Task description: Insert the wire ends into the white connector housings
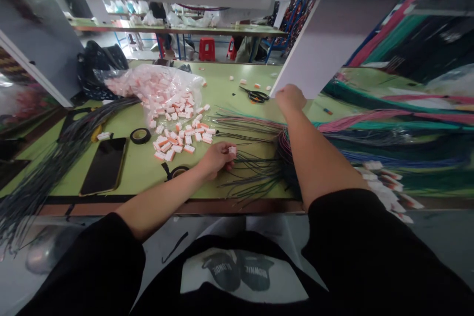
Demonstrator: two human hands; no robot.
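Note:
My left hand [217,160] is closed, pinching a small white and orange plastic connector [232,150] between thumb and fingers. Dark thin wires [255,160] fan out just right of that connector; whether one enters it cannot be made out. Farther forward, my right hand [291,98] is curled into a fist before the white panel [314,49]; anything inside it is hidden. Beneath my right forearm lies a bundle of dark wires [285,155]. A pile of loose connectors [185,138] spreads left of my left hand, in front of a clear plastic bag [159,84] of more connectors.
Black-handled scissors [257,95] lie near the white panel. On the left are a phone [104,165], a roll of black tape [140,136] and grey wires [48,163]. Another tape roll [178,172] sits beside my left forearm. Coloured wire bundles [400,118] cover the right side.

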